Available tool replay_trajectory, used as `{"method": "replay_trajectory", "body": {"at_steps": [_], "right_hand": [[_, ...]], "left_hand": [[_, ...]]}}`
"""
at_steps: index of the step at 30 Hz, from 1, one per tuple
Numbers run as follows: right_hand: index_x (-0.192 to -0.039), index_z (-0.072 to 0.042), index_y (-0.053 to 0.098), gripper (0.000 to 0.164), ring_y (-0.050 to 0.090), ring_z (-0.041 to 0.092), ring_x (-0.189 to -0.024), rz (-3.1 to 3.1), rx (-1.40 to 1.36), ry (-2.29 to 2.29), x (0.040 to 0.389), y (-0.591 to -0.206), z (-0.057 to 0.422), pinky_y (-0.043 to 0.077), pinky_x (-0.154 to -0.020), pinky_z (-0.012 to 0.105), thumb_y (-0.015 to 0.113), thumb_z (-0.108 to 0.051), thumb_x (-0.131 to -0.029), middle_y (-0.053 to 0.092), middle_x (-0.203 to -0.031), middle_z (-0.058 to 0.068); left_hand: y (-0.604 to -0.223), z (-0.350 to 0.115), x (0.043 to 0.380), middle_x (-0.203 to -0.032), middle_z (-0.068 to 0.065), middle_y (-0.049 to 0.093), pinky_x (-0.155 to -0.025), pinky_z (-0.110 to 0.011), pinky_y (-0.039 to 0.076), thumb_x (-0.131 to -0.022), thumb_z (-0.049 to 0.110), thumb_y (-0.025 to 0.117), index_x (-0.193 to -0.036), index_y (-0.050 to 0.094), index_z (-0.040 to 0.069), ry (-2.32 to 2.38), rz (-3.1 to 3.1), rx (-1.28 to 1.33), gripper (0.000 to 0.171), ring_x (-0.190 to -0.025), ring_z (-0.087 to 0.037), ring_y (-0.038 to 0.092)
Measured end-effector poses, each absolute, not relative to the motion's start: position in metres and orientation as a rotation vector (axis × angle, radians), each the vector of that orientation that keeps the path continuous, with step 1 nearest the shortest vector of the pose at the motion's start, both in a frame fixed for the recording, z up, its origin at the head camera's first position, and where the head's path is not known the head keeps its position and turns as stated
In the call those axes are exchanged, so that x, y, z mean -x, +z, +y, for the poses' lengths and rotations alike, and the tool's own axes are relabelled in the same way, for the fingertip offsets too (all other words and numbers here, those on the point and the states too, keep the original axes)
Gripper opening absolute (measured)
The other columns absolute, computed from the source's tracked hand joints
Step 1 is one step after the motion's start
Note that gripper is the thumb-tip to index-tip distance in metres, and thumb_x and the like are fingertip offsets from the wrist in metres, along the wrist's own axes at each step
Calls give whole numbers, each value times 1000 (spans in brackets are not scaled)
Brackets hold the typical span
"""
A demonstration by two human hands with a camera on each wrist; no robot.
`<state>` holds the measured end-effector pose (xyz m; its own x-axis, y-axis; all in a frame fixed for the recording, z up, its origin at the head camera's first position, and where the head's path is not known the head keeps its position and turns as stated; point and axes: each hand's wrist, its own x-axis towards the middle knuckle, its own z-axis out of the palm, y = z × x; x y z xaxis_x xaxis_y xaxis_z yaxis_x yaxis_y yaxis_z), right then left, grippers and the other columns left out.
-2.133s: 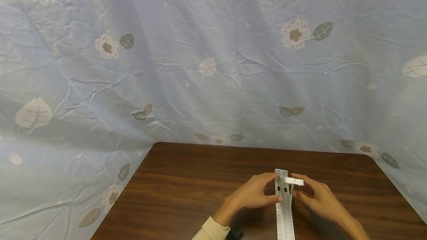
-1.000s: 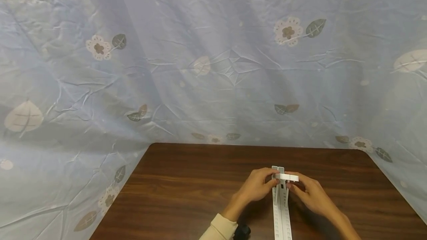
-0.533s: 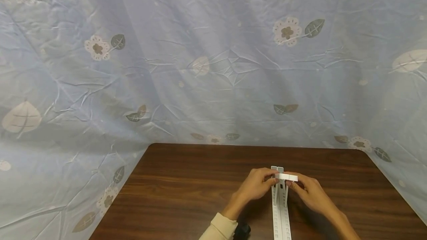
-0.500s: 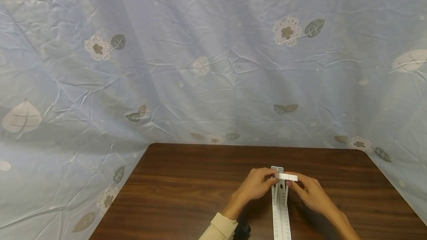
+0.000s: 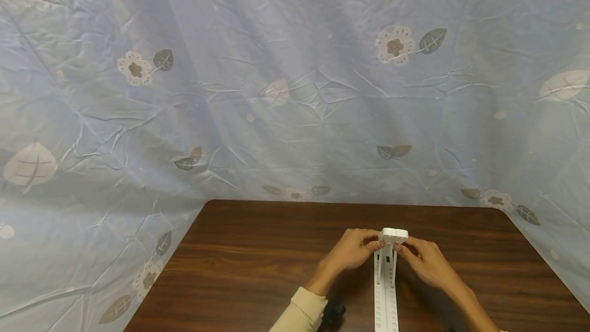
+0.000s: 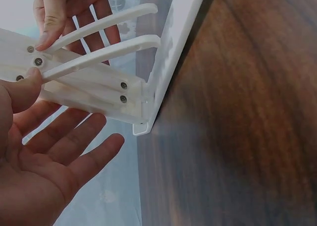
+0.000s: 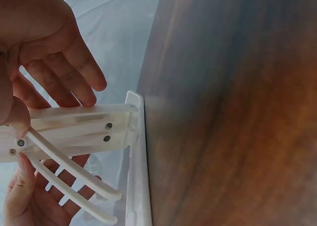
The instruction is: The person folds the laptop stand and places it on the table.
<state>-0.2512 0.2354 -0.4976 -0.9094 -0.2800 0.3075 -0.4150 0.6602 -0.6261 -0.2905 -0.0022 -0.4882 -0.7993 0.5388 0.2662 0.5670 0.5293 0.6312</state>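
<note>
A white folding stand (image 5: 385, 301) with a long notched base lies lengthwise on the table, its hinged plate (image 6: 101, 92) raised off the base. Two slim curved struts (image 7: 74, 174) come off the plate, their free ends near the notched base. My left hand (image 5: 351, 250) pinches the plate's left edge, thumb by one strut and fingers behind. On the other edge my right hand (image 5: 428, 260) grips likewise, thumb at the second strut. Small screws (image 6: 124, 92) show on the plate's face. In the head view, the raised plate's end (image 5: 395, 235) appears between both hands.
The stand sits on a dark wood-grain table (image 5: 258, 260) with rounded far corners. A pale blue sheet with leaves and flowers (image 5: 295, 117) hangs behind and at the sides. A black object (image 5: 334, 313) is at my left wrist, beside a cream sleeve (image 5: 304, 309).
The plate's free end has swung up and away from me, and slightly left. My hands have moved with it, the left closing in on the plate's edge, and both struts now show below.
</note>
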Motion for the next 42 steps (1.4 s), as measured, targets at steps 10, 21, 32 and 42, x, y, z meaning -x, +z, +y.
{"method": "replay_trajectory", "body": {"at_steps": [10,21,32,42], "right_hand": [[-130,-11,75,28,75,21,-97,-2705,-621,1071,258,-493,239,63,-78,41,65,-26,-109,78,-126,17],[-133,-12,73,28,35,-3,-51,-2681,-608,1013,264,-493,236,42,-54,23,67,-24,-108,66,-77,-5],[-133,-14,73,29,31,-2,-49,-2672,-601,1005,267,-496,238,42,-54,23,69,-26,-107,70,-79,-5],[-140,-11,69,39,77,29,-103,-2737,-571,1093,265,-491,242,64,-80,46,68,-33,-107,78,-128,15]], "left_hand": [[-485,-1,297,-124,1,81,-91,-20,58,-108,36,66,-127,79,18,-1126,-2729,976,30,-98,0,68],[-485,4,301,-113,2,83,-80,-15,56,-108,24,64,-122,79,14,-880,-2662,1017,23,-91,1,68],[-483,4,302,-107,1,82,-72,-12,49,-110,22,63,-121,78,12,-833,-2636,1059,21,-80,1,60],[-485,-5,308,-120,0,82,-93,-18,57,-108,27,67,-125,78,14,-1161,-2691,1096,24,-107,-2,73]]}}
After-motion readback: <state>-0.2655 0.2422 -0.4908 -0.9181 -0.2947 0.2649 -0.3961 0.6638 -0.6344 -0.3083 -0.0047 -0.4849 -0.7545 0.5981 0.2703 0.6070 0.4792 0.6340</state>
